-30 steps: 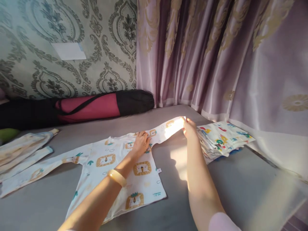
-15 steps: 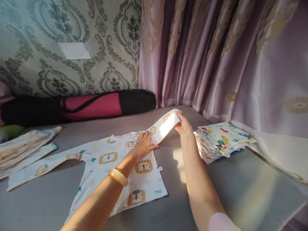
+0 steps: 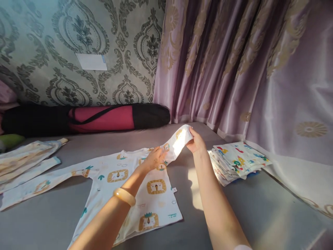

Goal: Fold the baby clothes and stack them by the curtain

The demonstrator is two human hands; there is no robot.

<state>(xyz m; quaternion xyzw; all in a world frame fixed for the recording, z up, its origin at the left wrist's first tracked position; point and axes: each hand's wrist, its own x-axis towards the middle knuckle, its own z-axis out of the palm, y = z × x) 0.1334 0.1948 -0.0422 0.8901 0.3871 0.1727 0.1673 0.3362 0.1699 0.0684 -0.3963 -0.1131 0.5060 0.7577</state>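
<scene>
Apparently early on: pinching the lion-print shirt [image 3: 117, 175] by a sleeve [image 3: 182, 140] in the right hand [image 3: 196, 140], pressing its shoulder with the flat left hand [image 3: 153, 160], rest spread unfolded on the grey sheet [image 3: 31, 222].

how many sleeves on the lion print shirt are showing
2. One sleeve stretches across the grey surface toward the picture's left edge; the other sleeve is held near its end by the right hand, which covers a little of it.
</scene>
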